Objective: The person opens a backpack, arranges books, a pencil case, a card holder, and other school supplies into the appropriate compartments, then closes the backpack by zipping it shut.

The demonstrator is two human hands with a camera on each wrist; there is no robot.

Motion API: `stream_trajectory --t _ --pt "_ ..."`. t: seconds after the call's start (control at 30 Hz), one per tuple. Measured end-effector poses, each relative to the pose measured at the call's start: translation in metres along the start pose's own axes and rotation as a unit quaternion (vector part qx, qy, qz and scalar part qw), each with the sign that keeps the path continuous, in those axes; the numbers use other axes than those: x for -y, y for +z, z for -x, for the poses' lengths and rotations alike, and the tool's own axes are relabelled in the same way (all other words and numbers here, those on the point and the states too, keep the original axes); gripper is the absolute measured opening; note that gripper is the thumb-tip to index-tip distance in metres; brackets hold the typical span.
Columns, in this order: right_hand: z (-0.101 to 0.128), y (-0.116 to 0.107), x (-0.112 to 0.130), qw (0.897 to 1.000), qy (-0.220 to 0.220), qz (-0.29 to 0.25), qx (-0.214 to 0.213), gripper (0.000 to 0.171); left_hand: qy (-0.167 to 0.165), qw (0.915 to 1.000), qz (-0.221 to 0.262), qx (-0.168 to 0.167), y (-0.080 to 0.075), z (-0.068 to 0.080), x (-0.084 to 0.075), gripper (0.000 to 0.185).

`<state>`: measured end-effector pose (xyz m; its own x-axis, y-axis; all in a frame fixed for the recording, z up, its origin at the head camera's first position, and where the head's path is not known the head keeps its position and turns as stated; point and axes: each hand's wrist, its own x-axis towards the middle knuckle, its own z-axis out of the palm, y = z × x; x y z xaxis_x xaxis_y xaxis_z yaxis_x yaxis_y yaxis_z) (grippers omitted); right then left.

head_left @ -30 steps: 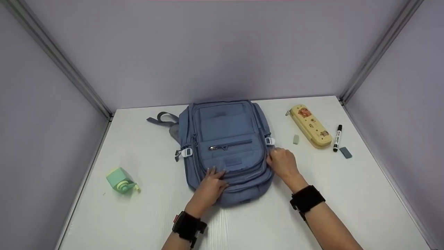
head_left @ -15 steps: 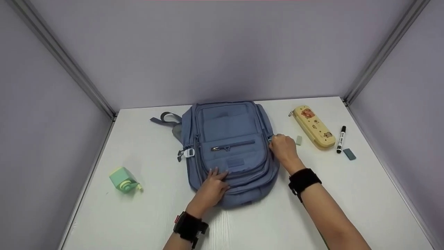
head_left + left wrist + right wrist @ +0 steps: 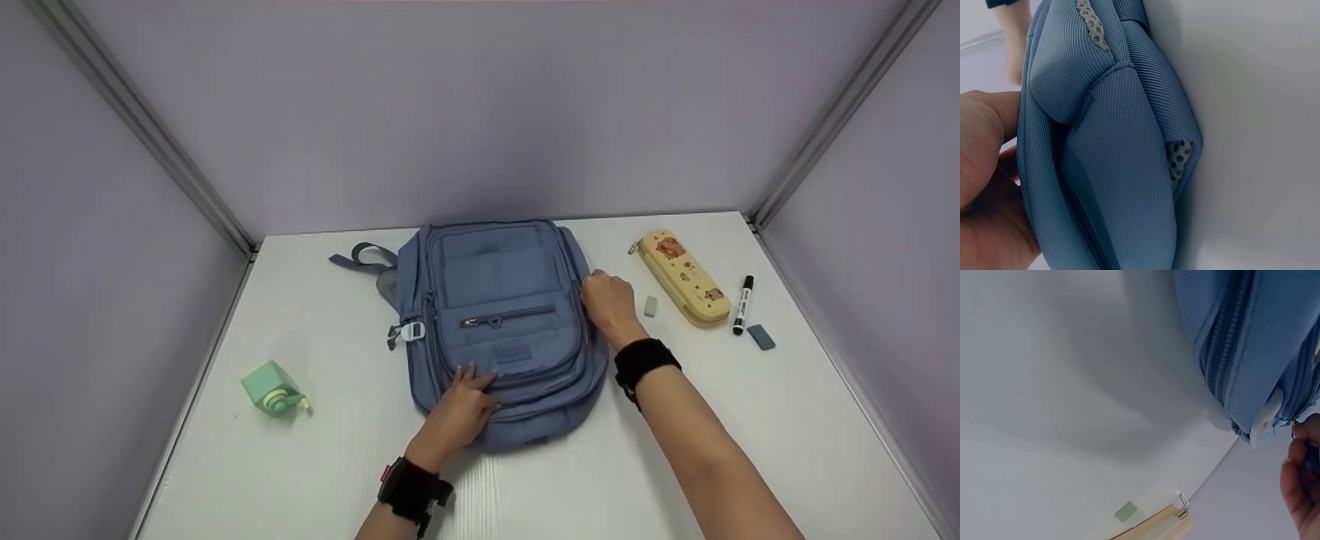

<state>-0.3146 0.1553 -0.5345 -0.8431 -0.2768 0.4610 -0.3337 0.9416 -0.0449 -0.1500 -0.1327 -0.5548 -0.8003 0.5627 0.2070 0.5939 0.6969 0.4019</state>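
A blue backpack (image 3: 499, 300) lies flat on the white table (image 3: 315, 465), front pockets facing up. My left hand (image 3: 461, 397) rests on its lower front pocket with the fingers spread and pressing the fabric; in the left wrist view the palm (image 3: 982, 185) lies against the bag's side (image 3: 1117, 169). My right hand (image 3: 607, 300) is at the bag's right edge, about halfway up, with fingers curled. In the right wrist view its fingertips (image 3: 1300, 489) pinch a small metal zipper pull (image 3: 1295, 430) beside the zipper track (image 3: 1224, 343).
Right of the bag lie a small grey-green eraser (image 3: 650, 305), a yellow pencil case (image 3: 682, 276), a black marker (image 3: 742, 304) and a dark grey eraser (image 3: 761, 336). A green gadget (image 3: 271, 388) sits at the left. Lilac walls close three sides.
My right hand has slid away from me along the bag's right edge, from near the lower corner to about mid-height. The left hand has stayed put on the lower pocket.
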Motion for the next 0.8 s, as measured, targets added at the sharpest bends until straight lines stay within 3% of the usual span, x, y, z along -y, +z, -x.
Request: stream_trajectory --t 0.3,0.43,0.63,0.8 --pt "-0.005 0.005 0.001 1.0 0.026 -0.006 0.016 0.017 0.002 0.9999 0.001 -0.01 0.0 0.0 -0.001 0.009" --pt "-0.007 0.002 -0.001 0.999 0.027 -0.009 0.046 0.017 -0.001 0.9999 0.012 -0.004 -0.002 0.0 -0.001 0.009" --pt "-0.005 -0.012 -0.002 0.996 -0.017 -0.025 0.083 0.017 -0.039 0.9986 0.025 0.027 -0.009 -0.004 -0.002 0.013" --pt "0.017 -0.031 0.005 0.987 -0.066 -0.123 0.086 0.02 -0.041 0.9981 -0.017 0.043 -0.013 -0.008 -0.003 0.019"
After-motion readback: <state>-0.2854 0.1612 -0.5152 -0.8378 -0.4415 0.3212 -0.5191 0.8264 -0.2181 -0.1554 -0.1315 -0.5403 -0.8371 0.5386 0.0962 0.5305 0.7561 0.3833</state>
